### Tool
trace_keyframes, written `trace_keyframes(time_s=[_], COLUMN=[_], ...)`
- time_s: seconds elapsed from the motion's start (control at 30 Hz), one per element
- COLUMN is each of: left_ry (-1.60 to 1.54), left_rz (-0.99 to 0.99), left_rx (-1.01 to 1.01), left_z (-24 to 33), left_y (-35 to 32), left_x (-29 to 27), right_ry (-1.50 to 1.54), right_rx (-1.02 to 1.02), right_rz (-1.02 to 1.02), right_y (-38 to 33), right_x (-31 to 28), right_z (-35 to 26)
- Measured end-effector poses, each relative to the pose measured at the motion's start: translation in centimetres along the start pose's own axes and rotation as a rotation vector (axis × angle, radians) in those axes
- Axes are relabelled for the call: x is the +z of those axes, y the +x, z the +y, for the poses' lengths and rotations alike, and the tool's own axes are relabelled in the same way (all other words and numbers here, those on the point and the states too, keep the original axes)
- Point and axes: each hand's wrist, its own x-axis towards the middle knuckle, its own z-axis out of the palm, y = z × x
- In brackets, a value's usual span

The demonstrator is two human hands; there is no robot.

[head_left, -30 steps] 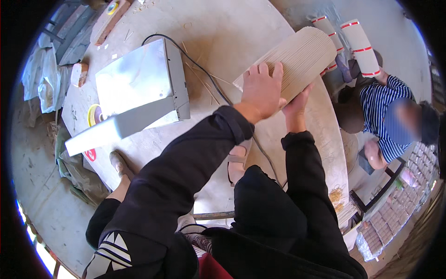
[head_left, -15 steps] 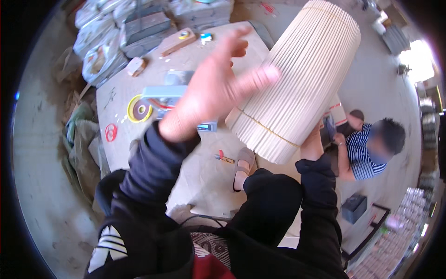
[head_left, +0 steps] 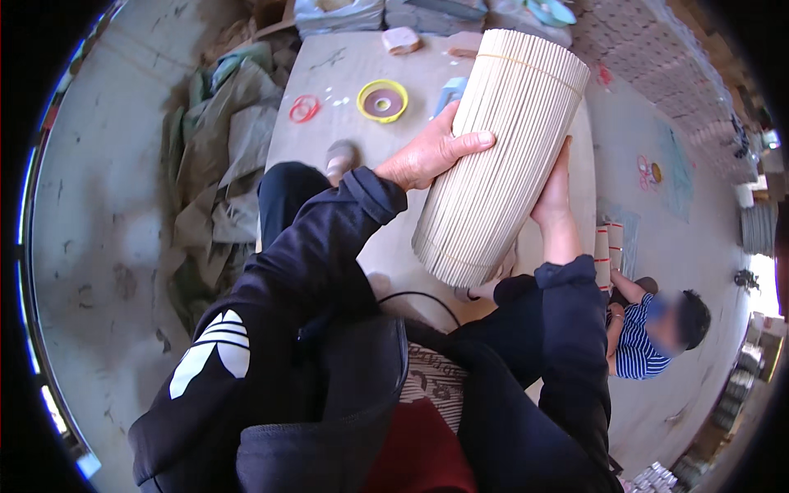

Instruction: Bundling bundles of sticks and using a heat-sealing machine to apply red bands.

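A thick bundle of thin, pale wooden sticks is held up in front of me, tilted with its far end to the right. A thin yellowish band circles it near the far end, and another faint one shows near the lower end. My left hand grips its left side, the thumb lying across the front and the fingers mostly hidden behind. On the opposite side, my right hand supports the bundle, its fingers partly hidden behind the sticks.
Beyond the bundle, a pale board carries a yellow-rimmed round dish, red loops and a partly covered blue object. Crumpled sacks lie at the left. Another person sits at the right, near red-banded bundles.
My left hand has come from the air onto the bundle's left side and closed on it. The bundle looks more upright, and the view has turned, shifting the board's items.
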Motion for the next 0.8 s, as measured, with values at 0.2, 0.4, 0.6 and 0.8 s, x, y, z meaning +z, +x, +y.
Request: trace_keyframes(time_s=[0.2, 0.4, 0.6, 0.8], left_ry=[0.262, 0.533, 0.881, 1.193], left_rz=[0.067, -0.044, -0.059, -0.226], left_rx=[-0.018, 0.002, -0.102, -0.104], left_z=[-1.4, -5.2, -12.7, -22.6], left_y=[-3.1, -4.6, -8.3, -10.9], left_x=[-3.9, -6.8, -10.2, -14.4], right_ry=[0.047, 0.075, 0.367, 0.257], right_rx=[0.063, -0.026, 0.299, 0.482], right_rz=[0.052, 0.091, -0.033, 0.205], right_y=[1.7, 3.8, 2.1, 1.8], right_x=[2.6, 1.1, 1.0, -7.1], right_z=[2.2, 6.6, 9.5, 18.9])
